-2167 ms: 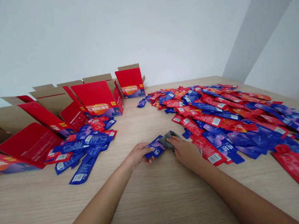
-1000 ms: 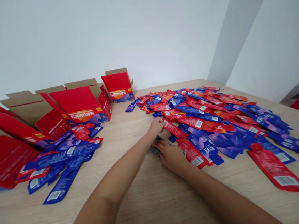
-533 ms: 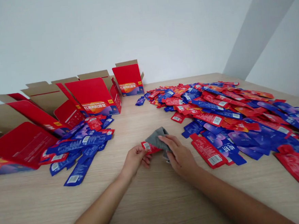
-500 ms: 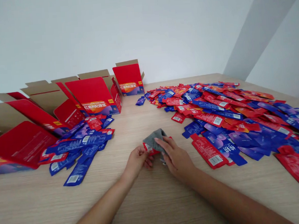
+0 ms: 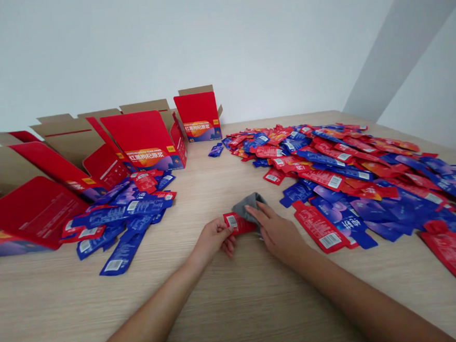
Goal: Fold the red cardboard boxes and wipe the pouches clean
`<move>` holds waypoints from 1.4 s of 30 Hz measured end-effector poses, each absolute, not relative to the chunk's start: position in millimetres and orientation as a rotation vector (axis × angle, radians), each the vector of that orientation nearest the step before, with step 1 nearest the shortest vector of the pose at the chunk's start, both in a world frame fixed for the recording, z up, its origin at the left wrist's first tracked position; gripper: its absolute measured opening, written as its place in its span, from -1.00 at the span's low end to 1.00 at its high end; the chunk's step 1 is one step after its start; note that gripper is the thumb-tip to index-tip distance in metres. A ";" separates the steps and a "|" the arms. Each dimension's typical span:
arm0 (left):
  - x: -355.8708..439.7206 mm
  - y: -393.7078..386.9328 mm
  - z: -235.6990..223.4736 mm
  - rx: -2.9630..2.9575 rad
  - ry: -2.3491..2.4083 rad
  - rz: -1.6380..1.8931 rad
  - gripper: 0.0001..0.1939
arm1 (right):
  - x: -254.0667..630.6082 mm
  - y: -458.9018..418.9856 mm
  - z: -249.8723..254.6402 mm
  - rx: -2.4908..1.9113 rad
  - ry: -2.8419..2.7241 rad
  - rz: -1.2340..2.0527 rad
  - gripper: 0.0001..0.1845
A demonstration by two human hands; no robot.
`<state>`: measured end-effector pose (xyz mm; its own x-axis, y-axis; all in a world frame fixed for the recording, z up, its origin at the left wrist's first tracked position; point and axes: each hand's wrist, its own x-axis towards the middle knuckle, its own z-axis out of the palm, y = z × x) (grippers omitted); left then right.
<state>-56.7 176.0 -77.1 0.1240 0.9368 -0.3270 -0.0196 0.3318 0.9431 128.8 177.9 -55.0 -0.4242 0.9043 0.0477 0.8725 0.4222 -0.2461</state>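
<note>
The red sachet (image 5: pixel 237 223) sits just below the centre of the frame, low over the worktop (image 5: pixel 229 306); its white barcode end points left, pinched in the fingers of the left hand (image 5: pixel 213 240), while its right end disappears under the grey cloth (image 5: pixel 248 211); the right hand (image 5: pixel 277 232) is closed on that cloth and presses it onto the sachet; so both hands are gripping, neither lies open. Two seconds back the same pair of hands held a blue sachet against the cloth; a second back the left hand had reached up into the big heap while the right stayed by the cloth; half a second back the red sachet was already between them, with the cloth covering more of it than now; by my reading one piece has been finished and swapped for the next, and the rubbing of this one is under way. The sachet looks flat, glossy and thin; red all over apart from the label.

Right of the hands, filling the right half of the frame, spreads the loose heap of red and blue sachets (image 5: pixel 349 173); at centre left lies a smaller pile, mostly blue (image 5: pixel 126 220); behind it, in the upper left, stand opened red cartons (image 5: pixel 148 142) with brown flaps up; a pale wall closes the top.
</note>
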 end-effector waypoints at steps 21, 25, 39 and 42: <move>-75.8 177.4 -68.8 2.281 1.434 1.064 -0.85 | 153.8 194.9 -57.2 -1.722 -2.462 0.122 -0.48; -67.0 171.8 -67.6 1.991 1.430 1.068 -0.86 | 160.3 200.2 -62.8 -1.615 -2.240 0.314 -0.46; -47.3 165.9 -72.6 1.019 1.247 1.091 -0.60 | 102.9 149.9 -49.2 -1.528 -2.679 0.271 -0.36; -49.6 166.9 -69.5 0.988 1.229 1.086 -0.57 | 113.3 159.3 -51.8 -1.662 -2.670 0.206 -0.39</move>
